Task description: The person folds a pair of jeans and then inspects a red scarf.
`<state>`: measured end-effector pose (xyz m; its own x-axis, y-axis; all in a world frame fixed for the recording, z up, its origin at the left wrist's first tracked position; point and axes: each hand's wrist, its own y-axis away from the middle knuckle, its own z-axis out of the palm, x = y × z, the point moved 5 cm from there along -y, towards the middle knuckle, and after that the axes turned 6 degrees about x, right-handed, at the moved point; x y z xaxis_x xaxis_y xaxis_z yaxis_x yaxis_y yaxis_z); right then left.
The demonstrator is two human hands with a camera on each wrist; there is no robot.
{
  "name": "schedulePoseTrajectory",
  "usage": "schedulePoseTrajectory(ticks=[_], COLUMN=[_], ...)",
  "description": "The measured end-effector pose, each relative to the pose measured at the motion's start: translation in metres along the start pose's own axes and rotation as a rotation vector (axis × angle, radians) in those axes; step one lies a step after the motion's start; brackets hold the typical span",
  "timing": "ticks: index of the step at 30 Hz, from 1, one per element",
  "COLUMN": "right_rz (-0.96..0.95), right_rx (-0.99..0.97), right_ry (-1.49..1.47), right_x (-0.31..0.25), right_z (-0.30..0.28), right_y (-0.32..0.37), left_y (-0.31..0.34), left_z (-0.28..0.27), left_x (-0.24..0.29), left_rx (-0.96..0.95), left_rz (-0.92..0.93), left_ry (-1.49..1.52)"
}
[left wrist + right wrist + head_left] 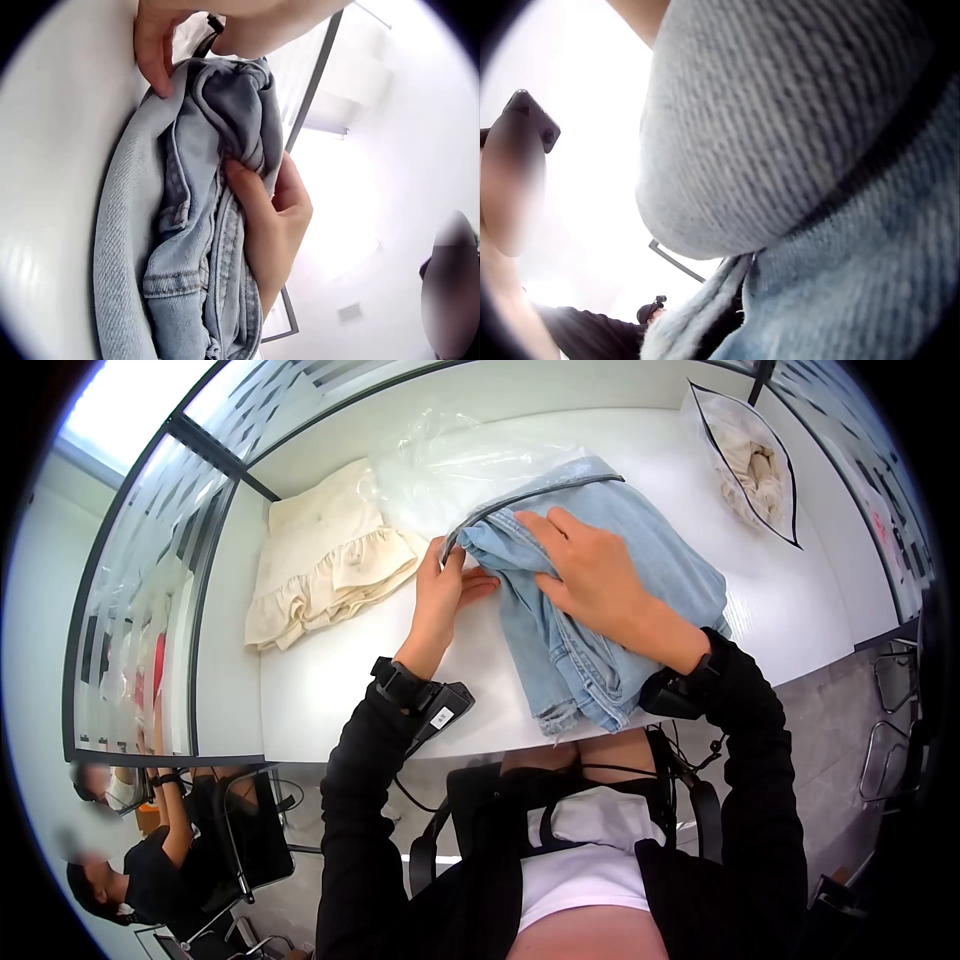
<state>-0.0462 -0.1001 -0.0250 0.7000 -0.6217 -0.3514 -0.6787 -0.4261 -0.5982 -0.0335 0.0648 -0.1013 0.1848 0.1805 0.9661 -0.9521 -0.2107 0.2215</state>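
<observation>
Folded light-blue jeans [660, 550] lie on the white table, their far end at the mouth of a clear plastic bag [450, 465] with a black edge strip [540, 490]. My left hand [440, 595] pinches the bag's edge at the left corner of the jeans, other fingers extended below. My right hand [600, 575] lies over the top of the jeans, its thumb and fingers gripping a fold, which the left wrist view also shows at the right hand [274, 225]. Denim [780, 127] fills most of the right wrist view, hiding the right fingers there.
A folded cream garment with a ruffle [330, 560] lies at the left of the table [300, 700]. At the back right is a clear bag holding a cream item [755, 475]. Framed panels enclose the table's sides. Another person [145, 880] sits at the lower left.
</observation>
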Motion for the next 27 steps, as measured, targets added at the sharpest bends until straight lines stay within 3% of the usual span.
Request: schedulePoseTrajectory(ticks=[6, 9, 12, 15, 19, 23, 25, 27], right_rz=[-0.028, 0.19, 0.187, 0.128, -0.033, 0.122, 0.268, 0.682], right_rx=[0.056, -0.138, -0.023, -0.167, -0.198, -0.234, -0.212, -0.182], right_ry=[-0.119, -0.162, -0.149, -0.019, -0.074, -0.345, -0.478, -0.781], right_x=[0.004, 0.022, 0.061, 0.067, 0.019, -0.015, -0.003, 0.022], right_z=[-0.006, -0.022, -0.035, -0.045, -0.052, -0.076, -0.09, -0.093], right_y=[0.002, -0.004, -0.008, -0.003, 0.006, 0.028, 0.057, 0.105], left_y=[0.0, -0.003, -0.004, -0.006, -0.007, -0.004, -0.005, -0.005], left_z=[0.001, -0.002, -0.003, -0.006, -0.005, -0.01, -0.01, -0.008], left_x=[0.004, 0.003, 0.005, 0.004, 0.005, 0.009, 0.007, 0.002], left_rx=[0.003, 0.013, 0.02, 0.033, 0.015, 0.048, 0.004, -0.05], left_rz=[0.06, 0.095, 0.15, 0.233, 0.278, 0.4, 0.277, 0.147], left_ry=[-0.068, -0.118, -0.188, -0.306, -0.317, -0.427, -0.305, -0.127])
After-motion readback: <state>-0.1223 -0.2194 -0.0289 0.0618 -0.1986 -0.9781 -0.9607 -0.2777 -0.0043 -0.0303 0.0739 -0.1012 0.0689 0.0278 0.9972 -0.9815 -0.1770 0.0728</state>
